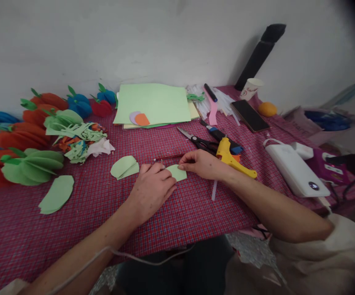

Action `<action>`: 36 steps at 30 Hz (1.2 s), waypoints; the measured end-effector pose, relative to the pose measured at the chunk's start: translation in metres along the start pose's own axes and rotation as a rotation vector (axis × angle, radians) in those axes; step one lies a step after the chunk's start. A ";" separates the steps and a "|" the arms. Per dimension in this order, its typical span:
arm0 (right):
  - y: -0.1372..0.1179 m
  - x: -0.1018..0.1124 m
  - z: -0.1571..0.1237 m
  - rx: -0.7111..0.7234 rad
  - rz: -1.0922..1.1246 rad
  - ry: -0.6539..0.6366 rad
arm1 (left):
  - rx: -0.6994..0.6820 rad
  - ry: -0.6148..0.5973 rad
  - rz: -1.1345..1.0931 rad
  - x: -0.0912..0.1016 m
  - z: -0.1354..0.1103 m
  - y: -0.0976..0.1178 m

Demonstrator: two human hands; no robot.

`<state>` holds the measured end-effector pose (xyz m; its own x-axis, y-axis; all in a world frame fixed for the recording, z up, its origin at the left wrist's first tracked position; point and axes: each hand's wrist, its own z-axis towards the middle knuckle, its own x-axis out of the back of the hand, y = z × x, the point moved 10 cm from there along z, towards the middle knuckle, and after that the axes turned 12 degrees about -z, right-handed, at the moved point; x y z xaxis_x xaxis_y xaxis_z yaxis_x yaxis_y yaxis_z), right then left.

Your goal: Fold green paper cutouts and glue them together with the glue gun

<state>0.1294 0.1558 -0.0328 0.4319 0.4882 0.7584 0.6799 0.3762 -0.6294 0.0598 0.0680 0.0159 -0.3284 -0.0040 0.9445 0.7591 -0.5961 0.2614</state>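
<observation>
A light green cut paper piece (178,173) with a rounded edge lies between my hands at the middle of the table. My left hand (153,189) is closed over its left end, fingers curled together and partly covering it. With thumb and forefinger, my right hand (200,163) pinches its upper right edge. Left of my left hand is a small stack of green paper pieces (124,167). Another green stack (57,194) lies further left. A thin dark red stick (168,157) rests just behind my hands. Beyond my right wrist sits a yellow glue gun (226,152).
Paper pumpkins (31,166) and paper scraps (83,141) crowd the left side. Green sheets (155,102) lie at the back. Scissors (197,140), a phone (250,116), a paper cup (251,89), an orange fruit (267,109) and a white power bank (294,170) are to the right.
</observation>
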 end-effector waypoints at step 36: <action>-0.046 0.011 -0.020 0.321 -0.444 0.181 | 0.136 0.136 -0.007 0.034 -0.010 -0.015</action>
<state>0.1147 0.1279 0.0076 0.2595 0.0971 0.9609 0.6173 0.7484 -0.2424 0.0317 0.0693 0.0419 -0.3997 -0.1140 0.9095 0.8227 -0.4822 0.3011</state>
